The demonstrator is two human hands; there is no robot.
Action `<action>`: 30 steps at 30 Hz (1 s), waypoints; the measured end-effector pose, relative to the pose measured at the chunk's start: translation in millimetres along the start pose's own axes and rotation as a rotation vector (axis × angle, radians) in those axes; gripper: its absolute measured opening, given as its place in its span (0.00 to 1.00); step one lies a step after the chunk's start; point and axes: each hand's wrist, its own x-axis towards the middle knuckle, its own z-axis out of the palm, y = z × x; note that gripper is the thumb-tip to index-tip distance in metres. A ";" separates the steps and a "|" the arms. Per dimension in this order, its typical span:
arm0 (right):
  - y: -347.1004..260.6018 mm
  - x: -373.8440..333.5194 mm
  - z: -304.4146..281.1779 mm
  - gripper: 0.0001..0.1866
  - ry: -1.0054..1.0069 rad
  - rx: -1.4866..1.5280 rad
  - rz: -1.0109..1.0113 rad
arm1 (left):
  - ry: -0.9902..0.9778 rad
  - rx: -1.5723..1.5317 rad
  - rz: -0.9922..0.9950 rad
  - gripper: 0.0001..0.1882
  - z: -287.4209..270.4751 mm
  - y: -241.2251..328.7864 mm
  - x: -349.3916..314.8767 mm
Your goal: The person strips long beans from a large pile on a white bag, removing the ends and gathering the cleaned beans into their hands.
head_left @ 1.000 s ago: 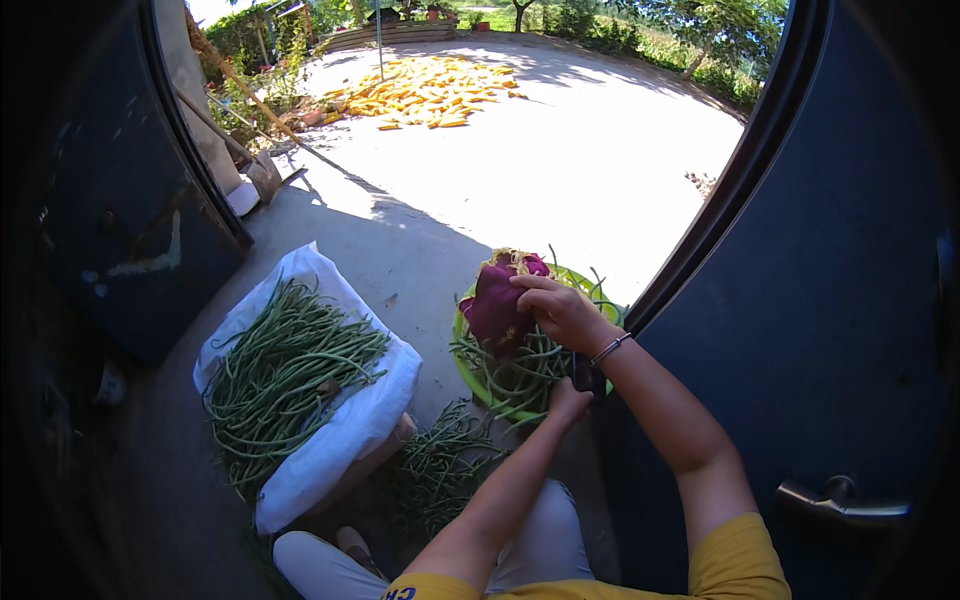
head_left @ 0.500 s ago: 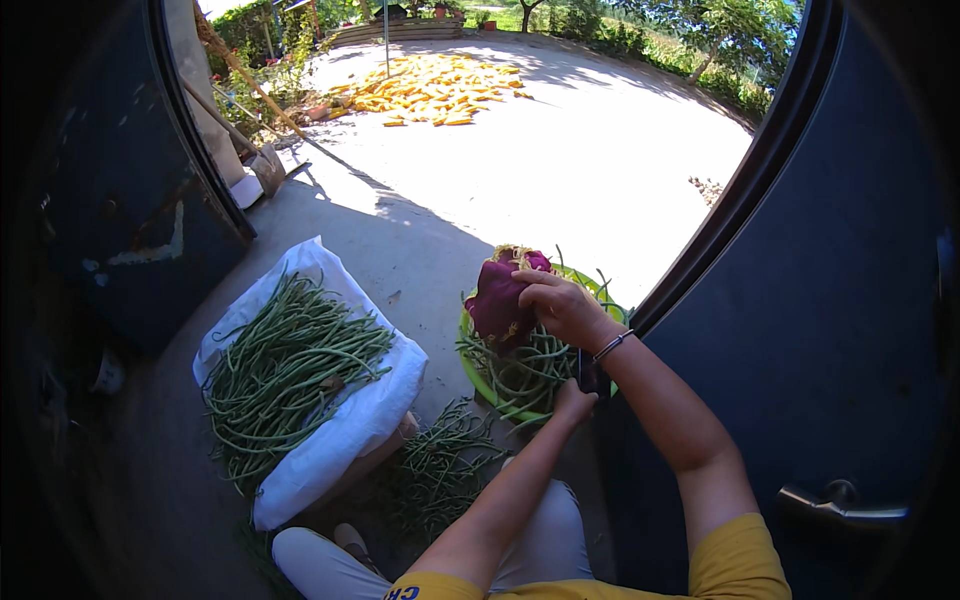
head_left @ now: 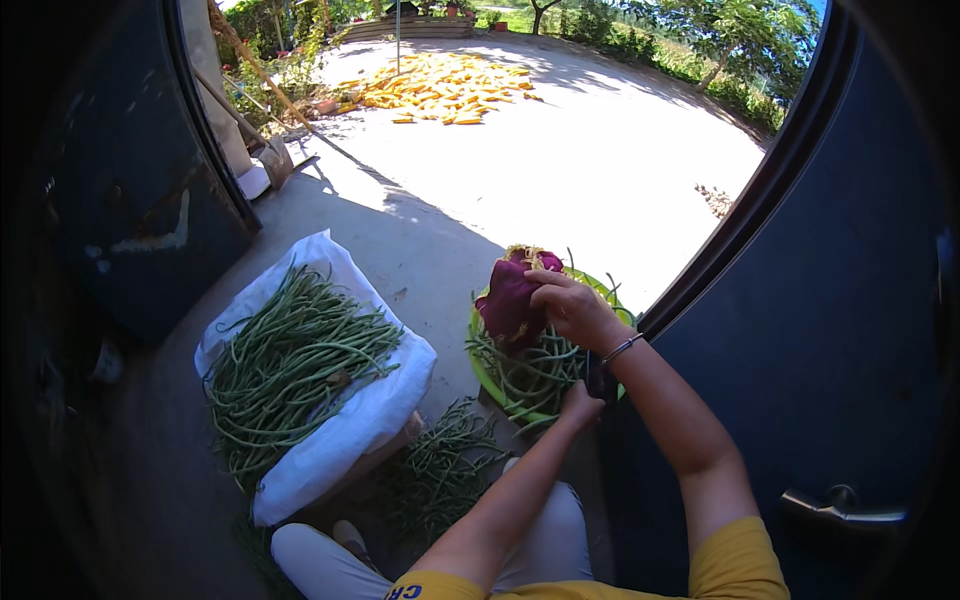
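Observation:
A green basin (head_left: 480, 372) at the right of centre holds long green beans (head_left: 530, 375). Over its far left part is a purple-red cloth-like thing (head_left: 510, 305) with a pale yellow, frilly edge; its exact kind is unclear. My right hand (head_left: 578, 308), with a bracelet at the wrist, has its bent fingers closed against the right side of this purple thing. Lower down, at the basin's near right side, my left hand (head_left: 580, 406) is closed around a dark object (head_left: 600, 380). The right wrist partly covers that object, so its kind does not show.
To the left, a white sack-covered container (head_left: 395, 385) bears a heap of long green beans (head_left: 300, 365). Bean scraps (head_left: 445, 465) lie on the floor by my knees. A dark door (head_left: 780, 400) stands close on the right. Corn cobs (head_left: 450, 85) are spread in the sunlit yard.
The whole view has shifted slightly, so things appear a little farther right. Both hands keep nearly the same pose over the basin.

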 end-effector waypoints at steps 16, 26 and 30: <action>40.1 -53.9 3.7 0.16 -0.292 -0.399 0.690 | 0.046 0.379 0.450 0.21 -17.2 -4.0 -38.0; 12.5 -41.6 54.8 0.44 -0.114 -0.405 0.826 | 0.098 0.043 0.297 0.17 -132.6 17.9 -155.3; 55.5 -45.6 82.6 0.35 -0.214 -0.649 0.936 | 0.136 0.003 0.259 0.15 -191.3 10.7 -209.9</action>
